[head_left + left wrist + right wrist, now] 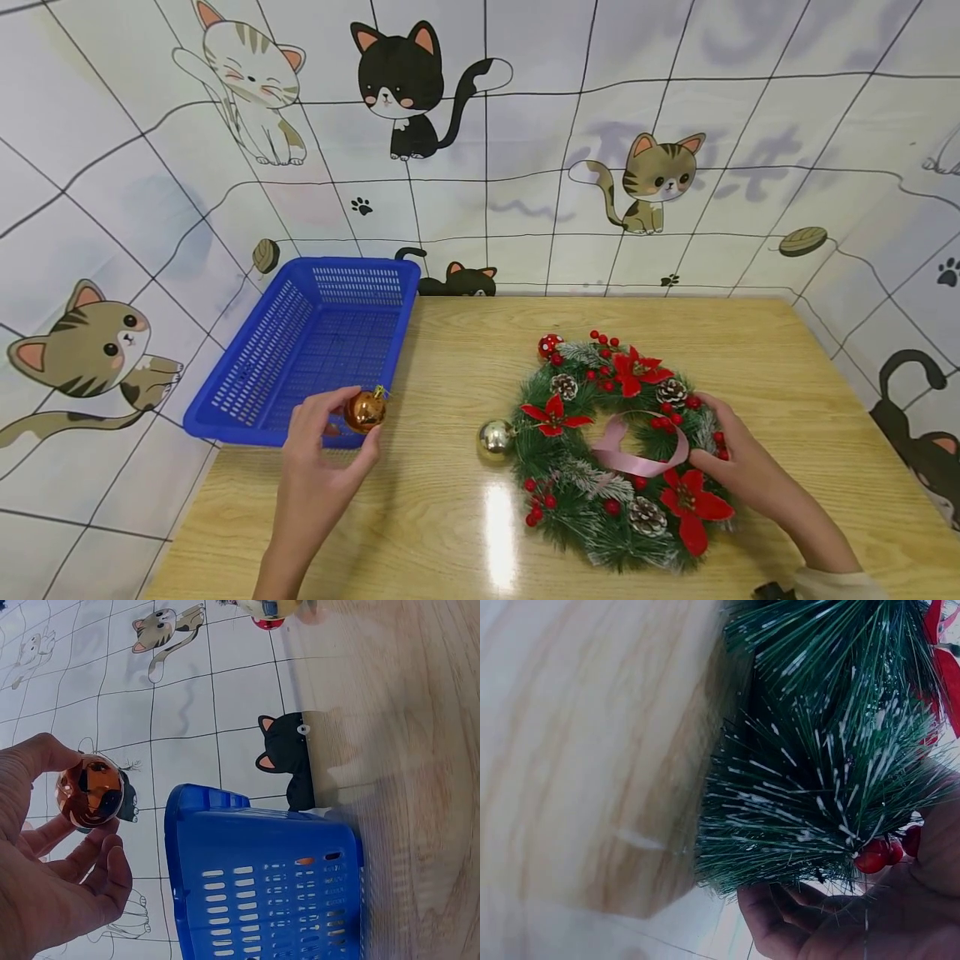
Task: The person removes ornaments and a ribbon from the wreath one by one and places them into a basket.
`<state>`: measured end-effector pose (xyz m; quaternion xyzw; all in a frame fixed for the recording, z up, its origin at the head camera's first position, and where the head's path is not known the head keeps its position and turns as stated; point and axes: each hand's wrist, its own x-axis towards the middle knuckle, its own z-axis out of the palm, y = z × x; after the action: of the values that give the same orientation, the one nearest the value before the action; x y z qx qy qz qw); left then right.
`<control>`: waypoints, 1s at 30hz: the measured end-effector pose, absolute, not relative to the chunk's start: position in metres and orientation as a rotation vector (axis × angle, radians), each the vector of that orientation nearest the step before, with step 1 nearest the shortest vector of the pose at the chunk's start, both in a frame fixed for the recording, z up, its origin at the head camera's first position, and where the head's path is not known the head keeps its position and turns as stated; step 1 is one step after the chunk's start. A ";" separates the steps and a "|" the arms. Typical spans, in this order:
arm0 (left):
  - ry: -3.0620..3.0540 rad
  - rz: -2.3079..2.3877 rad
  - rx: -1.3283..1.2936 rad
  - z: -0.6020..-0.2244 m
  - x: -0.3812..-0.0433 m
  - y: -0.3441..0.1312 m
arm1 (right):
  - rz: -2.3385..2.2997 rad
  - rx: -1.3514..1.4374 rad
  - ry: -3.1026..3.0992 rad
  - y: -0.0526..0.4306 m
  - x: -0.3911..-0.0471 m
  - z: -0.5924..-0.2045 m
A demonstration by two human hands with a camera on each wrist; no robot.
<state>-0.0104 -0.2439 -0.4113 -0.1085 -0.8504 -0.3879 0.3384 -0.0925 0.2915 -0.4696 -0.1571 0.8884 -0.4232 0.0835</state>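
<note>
Well, on my feed the left hand (318, 483) pinches a copper bauble (365, 412) at the near end of the blue basket (402, 325), which sits in the worktop's (450, 358) far left corner. The right hand (746, 467) grips the wreath (540, 454) toward the right edge; a gold bauble (495, 439) sits at its left side.

- Table (450, 508): before me, with the wall (525, 217) behind it and to both sides.
- Basket (337, 342): at the table's left rear.
- First ball (366, 412): in my left hand (317, 467), at the basket's near right corner.
- Wreath (577, 521): on the table, right of the basket; my right hand (738, 462) at its right edge.
- Second ball (496, 439): at the wreath's left edge.
- Ribbon (637, 465): across the wreath's centre.
</note>
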 end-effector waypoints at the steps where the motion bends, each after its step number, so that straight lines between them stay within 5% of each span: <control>1: -2.215 -1.008 -0.280 -0.411 -0.010 -0.245 | -1.263 -0.470 2.654 0.292 -0.093 -0.470; 30: -2.237 -1.019 -0.122 -0.409 -0.008 -0.270 | -1.228 -0.459 2.620 0.293 -0.094 -0.467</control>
<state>-0.0080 -0.2697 -0.4087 -0.0469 -0.8568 -0.3904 0.3336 -0.0936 0.2933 -0.4673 -0.1559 0.8892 -0.4169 0.1057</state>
